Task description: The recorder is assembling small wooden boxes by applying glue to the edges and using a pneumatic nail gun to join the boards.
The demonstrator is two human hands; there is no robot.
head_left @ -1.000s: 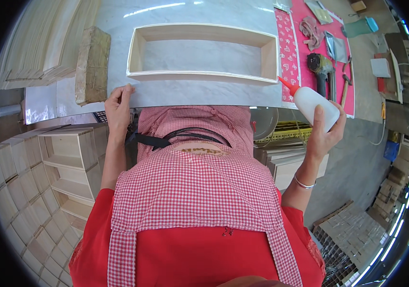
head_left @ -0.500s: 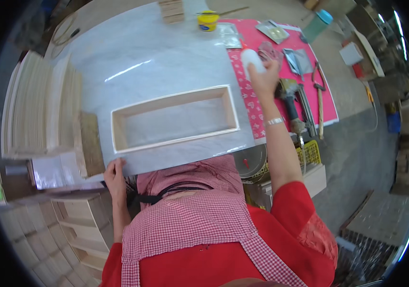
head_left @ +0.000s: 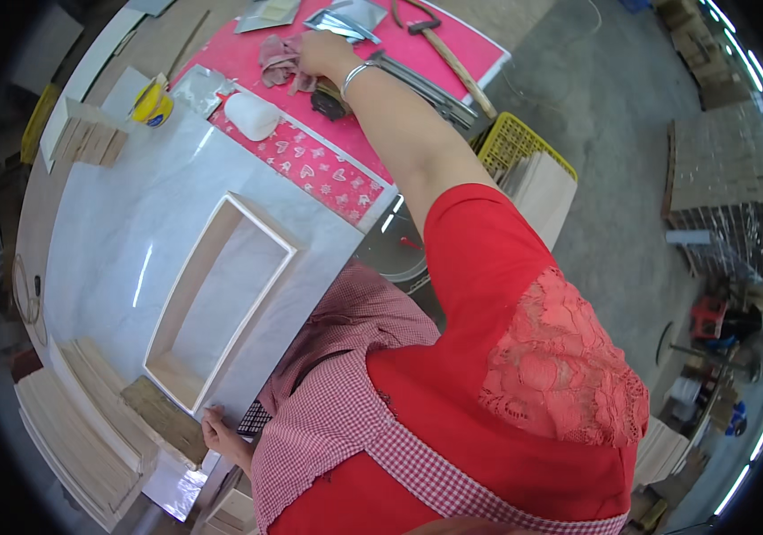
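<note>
My right hand (head_left: 326, 55) reaches across the pink cover to the far side, right beside a crumpled pinkish cloth (head_left: 281, 61) and over the nail gun (head_left: 331, 100). Its fingertips are mostly hidden, so a grip cannot be made out. A white squeeze bottle with a red tip (head_left: 253, 117) lies on the cover, apart from that hand. My left hand (head_left: 219, 430) rests at the table's near edge with loosely bent fingers, holding nothing I can see. Close by it is one corner of an open rectangular wooden frame (head_left: 276, 267), which sits on the table.
Stacked thin boards (head_left: 74, 437) and a worn wood block (head_left: 165, 421) stand at the left. A yellow tub (head_left: 152, 105) and small wood pieces (head_left: 87, 138) are farther back. A hammer (head_left: 453, 62) lies far right, above a yellow basket (head_left: 524, 138).
The view has turned to the right. My right hand has let go of the white bottle, which now lies on the cover, and has moved to the cloth and nail gun. My left hand stays at the edge.
</note>
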